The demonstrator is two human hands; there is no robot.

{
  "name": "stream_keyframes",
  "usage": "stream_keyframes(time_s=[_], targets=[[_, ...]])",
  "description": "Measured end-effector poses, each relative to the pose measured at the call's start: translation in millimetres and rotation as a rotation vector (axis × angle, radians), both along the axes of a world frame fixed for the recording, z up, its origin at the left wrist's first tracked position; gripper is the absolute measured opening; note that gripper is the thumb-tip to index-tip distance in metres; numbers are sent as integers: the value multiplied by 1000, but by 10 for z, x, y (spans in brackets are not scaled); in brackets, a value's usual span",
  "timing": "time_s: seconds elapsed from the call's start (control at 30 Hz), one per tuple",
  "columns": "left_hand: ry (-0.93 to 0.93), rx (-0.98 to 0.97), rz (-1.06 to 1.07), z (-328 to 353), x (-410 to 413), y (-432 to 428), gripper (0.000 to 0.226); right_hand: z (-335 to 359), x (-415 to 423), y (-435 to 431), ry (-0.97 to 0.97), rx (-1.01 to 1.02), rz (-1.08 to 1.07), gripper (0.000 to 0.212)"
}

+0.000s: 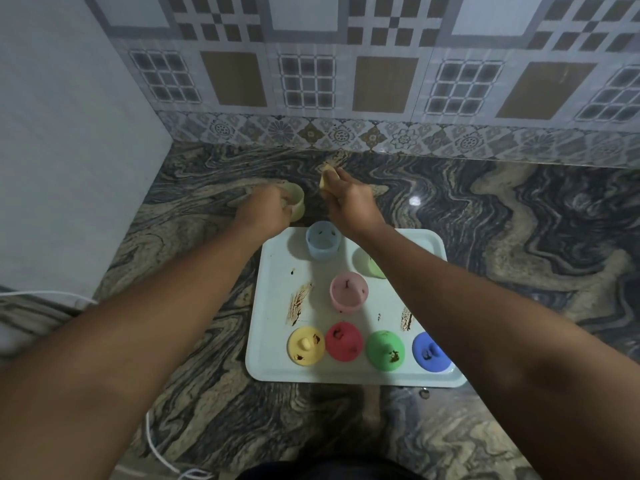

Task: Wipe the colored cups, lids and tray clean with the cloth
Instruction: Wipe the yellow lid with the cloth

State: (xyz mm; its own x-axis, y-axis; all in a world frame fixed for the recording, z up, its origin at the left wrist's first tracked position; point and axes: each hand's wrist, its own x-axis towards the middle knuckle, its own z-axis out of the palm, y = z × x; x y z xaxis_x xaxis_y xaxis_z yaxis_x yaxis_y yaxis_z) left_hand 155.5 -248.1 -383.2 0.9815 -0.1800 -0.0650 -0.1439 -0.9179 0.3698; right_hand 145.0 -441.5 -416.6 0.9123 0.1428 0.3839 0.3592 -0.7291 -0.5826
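Observation:
My left hand grips a pale yellow cup on the counter, behind the tray's far left corner. My right hand holds a small yellowish cloth bunched in its fingers just right of that cup. The white tray carries a light blue cup, a pink cup and a light green cup partly hidden by my right forearm. Along its near edge lie a yellow lid, a red lid, a green lid and a blue lid. Brown smears mark the tray, cups and lids.
The marble-patterned counter meets a tiled wall at the back and a plain white wall on the left. A white cable runs along the counter's near left.

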Motion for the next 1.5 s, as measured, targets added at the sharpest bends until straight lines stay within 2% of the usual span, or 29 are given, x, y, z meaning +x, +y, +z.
stream_keyframes(time_s=[0.17,0.43,0.53,0.6,0.73,0.83,0.97,1.07,1.23,1.33,1.5], targets=[[-104,-115,34,358,-147,37,38,287,-175,-131,-90,42,-50,16],[-240,-315,-47,878,-911,-105,34,843,-992,-249,-172,133,-78,23],[-200,-348,-105,835,-1303,-34,31,866,-1436,-141,-138,181,-92,40],[-162,-308,-144,695,-1536,32,29,818,-1749,-56,-97,186,-87,45],[-102,-149,-190,194,-1875,154,25,501,-2329,76,-87,154,-49,42],[-16,-80,-214,-158,-2065,168,30,181,-2633,153,24,152,-5,41],[-47,57,-319,-401,-2212,141,42,-96,-2794,181,176,114,47,33],[-71,100,-354,-486,-2217,144,36,-172,-2823,173,221,104,38,36],[-193,4,-346,-535,-2192,157,18,-204,-2834,151,246,129,-10,41],[-260,-47,-307,-535,-2176,163,18,-170,-2841,141,234,149,-45,40],[-199,-374,-233,-237,-2161,106,26,-21,-2803,175,280,383,-41,38]])
